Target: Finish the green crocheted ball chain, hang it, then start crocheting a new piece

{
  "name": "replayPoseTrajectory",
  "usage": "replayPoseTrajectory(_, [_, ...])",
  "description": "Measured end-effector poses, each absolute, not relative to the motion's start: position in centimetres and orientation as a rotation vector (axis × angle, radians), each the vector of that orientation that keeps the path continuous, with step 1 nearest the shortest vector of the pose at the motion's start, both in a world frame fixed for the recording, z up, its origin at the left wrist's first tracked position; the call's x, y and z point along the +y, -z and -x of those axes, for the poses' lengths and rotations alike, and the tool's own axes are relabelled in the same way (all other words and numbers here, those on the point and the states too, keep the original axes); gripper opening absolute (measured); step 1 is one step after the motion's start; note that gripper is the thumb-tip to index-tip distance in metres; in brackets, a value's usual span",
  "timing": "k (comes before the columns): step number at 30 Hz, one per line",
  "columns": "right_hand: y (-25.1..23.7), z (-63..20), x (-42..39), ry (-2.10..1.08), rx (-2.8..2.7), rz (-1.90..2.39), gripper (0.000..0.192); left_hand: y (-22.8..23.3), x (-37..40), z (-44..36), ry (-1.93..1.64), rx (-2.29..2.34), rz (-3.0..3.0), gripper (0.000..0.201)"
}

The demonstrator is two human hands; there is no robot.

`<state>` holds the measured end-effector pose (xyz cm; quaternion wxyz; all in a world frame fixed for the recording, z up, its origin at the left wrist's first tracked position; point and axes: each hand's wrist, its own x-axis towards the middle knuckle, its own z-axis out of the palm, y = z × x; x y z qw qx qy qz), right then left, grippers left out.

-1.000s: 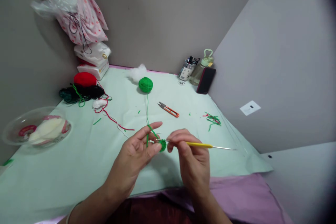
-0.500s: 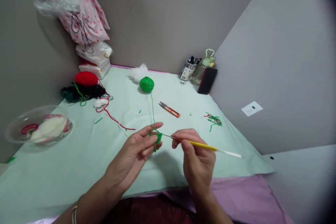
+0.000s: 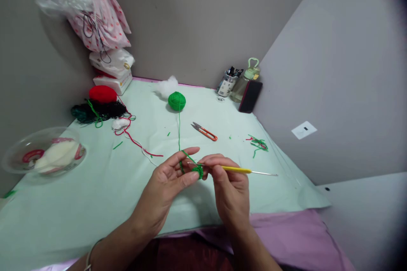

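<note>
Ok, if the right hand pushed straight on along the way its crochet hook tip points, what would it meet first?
Likely the small green crochet piece pinched in the left hand; the right hand aims the crochet hook leftward, its tip apparently already there.

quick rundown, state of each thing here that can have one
left hand: pinching the green crochet piece, yarn over forefinger
right hand: gripping the yellow crochet hook, tip at the piece
green yarn ball: wound, strand running taut to the hands
orange snips: lying on the table, blades slightly apart
phone: leaning upright, screen dark
bottle: upright, capped
</note>
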<state>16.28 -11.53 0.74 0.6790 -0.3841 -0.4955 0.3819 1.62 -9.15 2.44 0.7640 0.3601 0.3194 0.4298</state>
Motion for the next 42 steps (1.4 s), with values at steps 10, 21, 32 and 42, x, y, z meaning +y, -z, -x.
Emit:
replayPoseTrajectory(10, [-1.3,-16.9,-11.3,-0.975,-1.059,0.828,0.024,-2.2,-9.0,-1.1,-0.938,0.718,-0.836,0.035])
replayPoseTrajectory(21, [-2.1,-17.6,-13.0,-0.352,-1.694,0.945,0.022,-1.8,-9.3,-0.8,-1.087,0.986,-1.28,0.031])
replayPoseTrajectory(32, [-0.8,-17.1,-13.5,0.029,-1.76,1.022,0.039,-2.3,-9.2,-1.3,-0.865,0.676,-0.67,0.053])
replayPoseTrajectory(42, [-1.9,-16.6,-12.4,-0.766,-1.162,0.803,0.021,-2.7,-9.3,-1.2,-0.98,0.713,-0.74,0.05])
